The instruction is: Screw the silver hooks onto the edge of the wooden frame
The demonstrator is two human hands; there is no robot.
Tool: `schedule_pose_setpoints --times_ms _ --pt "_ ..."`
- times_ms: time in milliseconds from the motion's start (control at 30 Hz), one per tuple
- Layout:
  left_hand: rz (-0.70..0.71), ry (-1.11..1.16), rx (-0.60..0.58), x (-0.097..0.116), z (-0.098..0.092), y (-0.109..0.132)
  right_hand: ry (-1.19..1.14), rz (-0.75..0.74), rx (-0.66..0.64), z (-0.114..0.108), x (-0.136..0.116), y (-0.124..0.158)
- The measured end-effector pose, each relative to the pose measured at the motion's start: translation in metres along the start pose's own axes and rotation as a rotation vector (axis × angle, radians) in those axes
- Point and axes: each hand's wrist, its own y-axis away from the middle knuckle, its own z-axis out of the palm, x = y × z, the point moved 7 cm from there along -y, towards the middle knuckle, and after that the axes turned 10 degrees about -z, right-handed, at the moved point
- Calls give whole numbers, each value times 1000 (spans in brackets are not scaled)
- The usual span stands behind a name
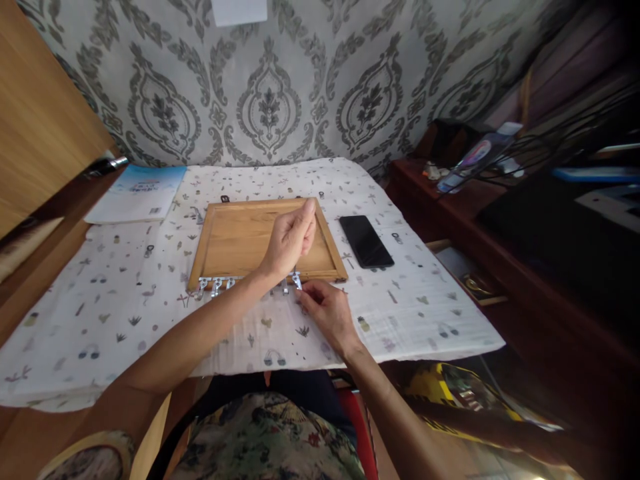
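Note:
A shallow wooden tray (235, 208) lies on a patterned white cloth (115, 313). Along its near edge runs a row of small shiny metal pieces (216, 285). My left hand (291, 239) hovers over the tray's right part, fingers curled together in a loose pinch; I cannot make out anything in them. My right hand (325, 312) rests on the cloth just in front of the tray's near right corner, its fingertips pinching the rightmost metal piece (297, 279) of the row.
A black phone (365, 241) lies face up right of the tray. A light blue and white booklet (137, 192) sits at the back left. A dark wooden side table (480, 220) with clutter and a bottle (475, 159) stands to the right. Patterned wall behind.

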Motion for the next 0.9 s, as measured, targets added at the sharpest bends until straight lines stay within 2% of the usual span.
schedule_pose_setpoints --times_ms 533,733,767,900 --pt "-52 -14 -70 -4 6 -3 5 -7 -15 1 0 -1" --pt "-164 -29 -204 -9 10 -5 10 -16 -16 1 -1 -2" --pt "-148 -62 -176 -6 8 -5 12 -20 -15 1 -1 -2" --pt "14 -145 61 9 0 2 30 -30 -1 1 -2 -2"
